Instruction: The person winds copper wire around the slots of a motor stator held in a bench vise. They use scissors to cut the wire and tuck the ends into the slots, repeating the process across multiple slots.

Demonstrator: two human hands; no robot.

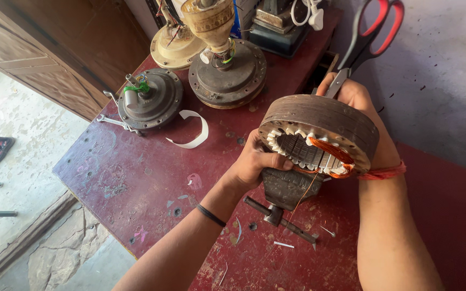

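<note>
My left hand (254, 161) and right hand (360, 105) grip the stator core (324, 121) (copper winding (333, 156) partly laid). Scissors (370, 32) share the right grip. I judge winding underway; next, steady wire threading.

A single head-worn camera looks steeply down and forward over the person's forearms, close to both hands. The left hand (254, 161) and right hand (362, 116) sit just right of centre, around the stator (319, 126). The red table (136, 178) runs diagonally across the view. Floor (22, 145) shows at left, wall (443, 81) at upper right.
</note>
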